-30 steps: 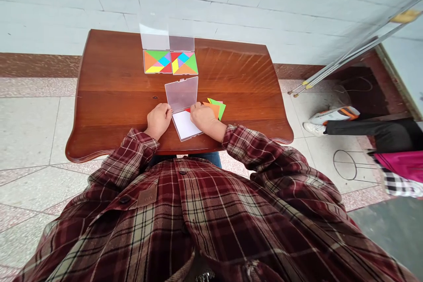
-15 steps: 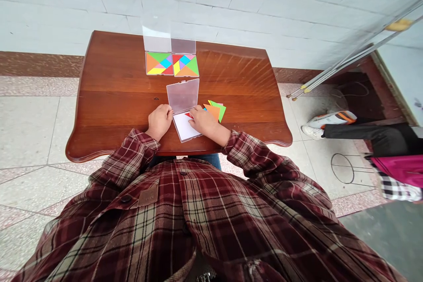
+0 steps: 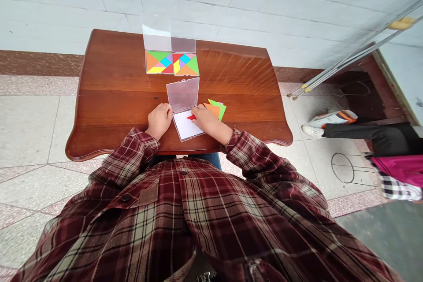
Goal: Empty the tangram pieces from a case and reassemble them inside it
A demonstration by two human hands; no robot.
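An open clear plastic tangram box (image 3: 187,128) lies near the table's front edge, its lid (image 3: 183,95) raised toward the wall and its base showing white. My left hand (image 3: 160,120) is closed at the box's left hinge corner, fingertips against the edge. Over the right side of the base, my right hand (image 3: 205,120) pinches a red tangram piece (image 3: 191,117), whose pointed end shows past the fingers. Just beyond that hand is a loose pile of tangram pieces, with an orange triangle (image 3: 213,109) over a green triangle (image 3: 221,110); the hand partly hides the pile.
Two filled tangram boxes (image 3: 159,62) stand open side by side at the back of the wooden table (image 3: 115,97), by the tiled wall. On the right are crutches (image 3: 330,70), a white bag (image 3: 333,117), a wire stand (image 3: 342,168) and another person's leg (image 3: 350,131).
My right hand has shifted slightly right with the red piece, away from the hinge. The left hand stays at the box's corner.
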